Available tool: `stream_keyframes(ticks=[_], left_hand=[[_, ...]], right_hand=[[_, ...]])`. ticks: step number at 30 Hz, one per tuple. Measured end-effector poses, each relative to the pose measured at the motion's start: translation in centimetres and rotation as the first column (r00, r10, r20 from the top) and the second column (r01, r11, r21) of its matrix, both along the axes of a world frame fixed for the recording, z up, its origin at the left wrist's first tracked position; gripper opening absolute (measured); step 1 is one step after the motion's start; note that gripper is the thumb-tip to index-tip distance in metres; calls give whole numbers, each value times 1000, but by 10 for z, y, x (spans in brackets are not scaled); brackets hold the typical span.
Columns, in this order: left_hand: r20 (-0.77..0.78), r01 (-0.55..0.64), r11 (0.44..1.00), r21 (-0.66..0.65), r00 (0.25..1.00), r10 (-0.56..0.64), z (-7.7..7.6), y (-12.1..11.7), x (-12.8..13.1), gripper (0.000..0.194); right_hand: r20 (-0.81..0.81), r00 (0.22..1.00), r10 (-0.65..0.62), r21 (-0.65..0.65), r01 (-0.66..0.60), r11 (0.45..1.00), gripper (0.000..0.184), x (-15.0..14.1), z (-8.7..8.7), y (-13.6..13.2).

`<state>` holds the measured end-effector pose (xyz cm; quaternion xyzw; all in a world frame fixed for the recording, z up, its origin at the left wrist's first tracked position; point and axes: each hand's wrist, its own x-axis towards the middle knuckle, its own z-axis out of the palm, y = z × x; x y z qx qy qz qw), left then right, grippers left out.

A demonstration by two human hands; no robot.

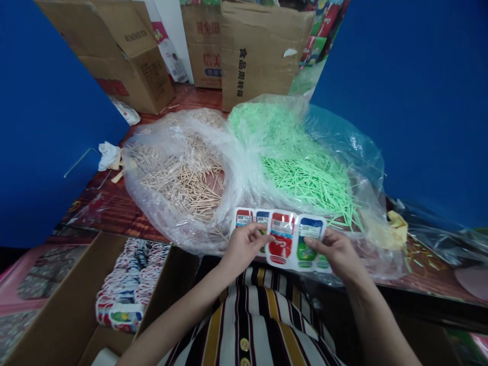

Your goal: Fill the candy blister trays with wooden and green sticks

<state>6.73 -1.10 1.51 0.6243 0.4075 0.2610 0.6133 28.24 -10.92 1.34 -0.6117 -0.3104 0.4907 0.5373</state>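
Note:
A strip of joined red and blue-green packets (281, 239) is held up in front of my body at the table's near edge. My left hand (246, 245) pinches it from the left, thumb and fingers closed near the red packet. At the right end, my right hand (337, 250) grips it with the thumb on the green packet. Just beyond the strip lie a clear plastic bag with bright green sticks (310, 183) and, to its left, one with tan sticks (190, 185). Parts of the strip are hidden behind the fingers.
Down to my left, an open cardboard box (72, 290) contains stacked packet strips (129, 284). Several cardboard cartons (263, 56) stand at the back. Blue panels (412, 101) flank both sides. A crumpled white tissue (109, 155) and bent wire lie left; yellowish scraps (397, 230) lie right.

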Motion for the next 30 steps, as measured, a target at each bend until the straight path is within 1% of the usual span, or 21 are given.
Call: stream_keyframes(ticks=[1,2,3,4,5,6,7,8,9,10,11,12,13,15,16,18,21,25,26,28,30], left_hand=[[-128,-37,987,159,990,58,-2,2,-4,26],[-257,-50,947,318,957,137,-4,5,-9,24],[-370,-35,890,454,902,224,-7,9,-14,24],[-465,3,842,540,835,295,-10,12,-18,25],[-544,39,814,580,762,351,-13,16,-21,27],[-609,72,807,587,696,380,-17,19,-23,30],[-659,101,812,575,645,386,-20,22,-24,34],[-691,119,820,560,612,383,-23,25,-24,37],[-708,127,828,545,598,374,-26,28,-24,38],[-711,125,834,537,600,368,-29,31,-23,37],[-702,112,839,533,612,364,-31,34,-22,36],[-687,91,844,529,630,363,-33,36,-22,34],[-669,62,850,523,649,364,-35,39,-22,32],[-634,-6,865,502,678,372,-38,43,-22,29],[-617,-37,868,495,688,381,-39,44,-23,28],[-582,-83,858,507,701,411,-40,44,-25,26],[-507,-89,797,597,728,461,-39,41,-28,23],[-393,-24,698,716,812,431,-34,36,-32,22],[-375,-11,683,731,828,416,-33,35,-32,22],[-364,12,663,748,843,396,-33,35,-33,23],[-369,36,647,762,844,388,-32,35,-33,22]], right_hand=[[31,999,-30,-33,31,999,34,12,-3,-8],[93,995,-47,-61,53,997,37,22,-7,-15],[180,983,-37,-102,56,993,40,31,-10,-20],[302,953,-21,-142,67,988,44,38,-14,-25],[456,890,0,-189,96,977,50,43,-18,-28],[614,789,26,-230,147,962,56,45,-20,-29],[761,647,44,-241,220,945,62,44,-22,-29],[878,477,49,-211,294,932,66,42,-23,-27],[952,305,38,-146,339,929,67,38,-23,-24],[988,156,4,-58,337,940,64,33,-23,-20],[997,50,-51,34,290,956,58,28,-22,-15],[993,-5,-115,113,208,971,50,22,-21,-9],[985,-10,-172,172,113,979,42,17,-20,-1],[969,62,-241,244,-57,968,30,5,-17,15],[962,106,-252,264,-118,957,25,-1,-15,23],[958,160,-239,270,-211,939,20,-13,-9,41],[961,215,-174,239,-327,914,17,-32,1,65],[958,279,-64,193,-464,864,23,-52,8,94],[954,298,-39,191,-501,844,24,-55,8,100],[937,348,9,200,-561,803,19,-60,5,110],[913,406,38,226,-582,781,14,-63,2,117]])
